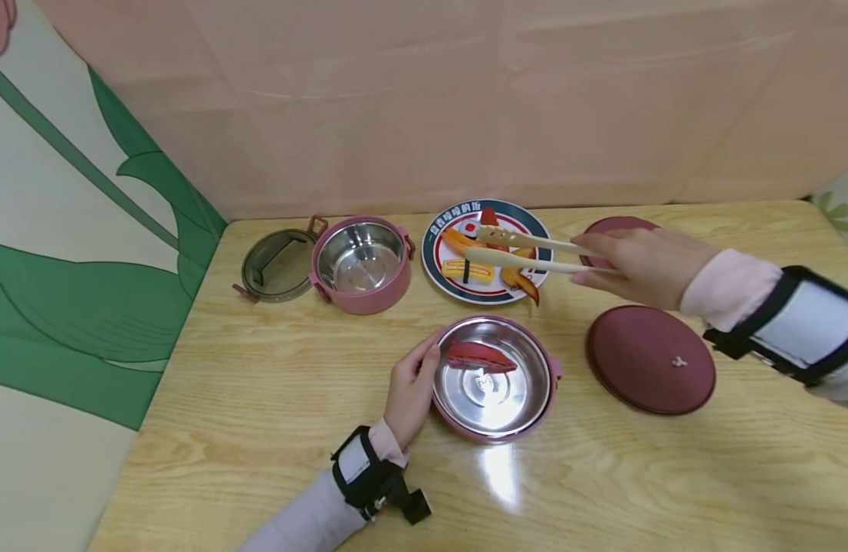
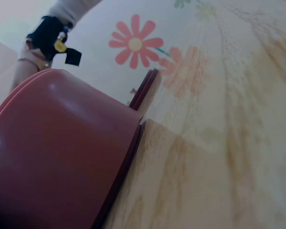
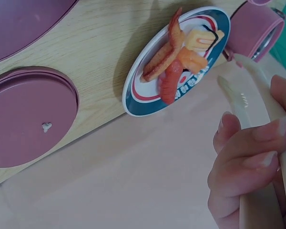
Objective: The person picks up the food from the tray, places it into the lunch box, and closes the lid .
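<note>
My right hand grips a pair of pale tongs, whose tips stand apart over the plate. On that plate lie a yellow piece with a dark band, an orange piece, a scored red sausage and a brown curved piece. With thumb at the rim, my left hand holds the left side of a pink steel-lined pot; its left handle is hidden. A red, elongated food piece lies inside. In the left wrist view, the pot's outer wall fills the lower left.
A second pink pot stands at the back left, beside a see-through lid with a handle. On the right lies a dark red round lid; another dark red lid is partly behind my right hand. The pink-draped wall rises behind the table.
</note>
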The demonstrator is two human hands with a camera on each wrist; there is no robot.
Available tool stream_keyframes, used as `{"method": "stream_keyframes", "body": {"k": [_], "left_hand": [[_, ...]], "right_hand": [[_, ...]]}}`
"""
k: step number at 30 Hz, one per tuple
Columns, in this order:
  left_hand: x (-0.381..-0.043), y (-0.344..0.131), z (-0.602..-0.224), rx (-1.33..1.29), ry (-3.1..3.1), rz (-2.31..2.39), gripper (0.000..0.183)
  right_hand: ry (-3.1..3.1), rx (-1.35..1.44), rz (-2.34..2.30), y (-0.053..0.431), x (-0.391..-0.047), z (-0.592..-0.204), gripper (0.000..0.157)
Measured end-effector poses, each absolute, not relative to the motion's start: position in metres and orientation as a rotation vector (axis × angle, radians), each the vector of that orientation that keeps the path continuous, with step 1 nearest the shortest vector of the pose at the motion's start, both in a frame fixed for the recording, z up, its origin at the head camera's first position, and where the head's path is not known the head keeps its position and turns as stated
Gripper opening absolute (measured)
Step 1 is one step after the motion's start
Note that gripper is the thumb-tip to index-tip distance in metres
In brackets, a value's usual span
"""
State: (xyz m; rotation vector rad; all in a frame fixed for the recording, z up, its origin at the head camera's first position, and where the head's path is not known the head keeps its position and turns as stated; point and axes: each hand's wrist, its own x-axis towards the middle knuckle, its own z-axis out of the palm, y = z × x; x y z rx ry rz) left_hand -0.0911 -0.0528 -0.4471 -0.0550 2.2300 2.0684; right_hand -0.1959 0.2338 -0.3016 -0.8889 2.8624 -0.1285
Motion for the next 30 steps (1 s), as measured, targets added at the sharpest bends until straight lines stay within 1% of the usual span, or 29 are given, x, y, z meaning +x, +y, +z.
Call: {"method": "stream_keyframes", "body": {"k": [15,21,27,30], "left_hand": [[-0.091,-0.053,-0.445,-0.063,2.218,2.075,0.038],[-0.09,-0.052,-0.443,-0.064,2.222,2.084,0.038],[-0.09,-0.052,-0.443,-0.069,2.217,2.073,0.038],[-0.09,-0.052,-0.443,-0.068,2.217,2.079,0.038]], "right_hand": [[2.885,-0.863,-0.092,0.233,-0.207,-0.309,0.047],[2.897,-0.861,-0.073,0.233,-0.212,-0.314,0.039],[2.882,-0.823,-0.041,0.234,-0.215,-0.32,0.048],[2.878,-0.799,-0.032,0.233,-0.217,-0.322,0.05]]}}
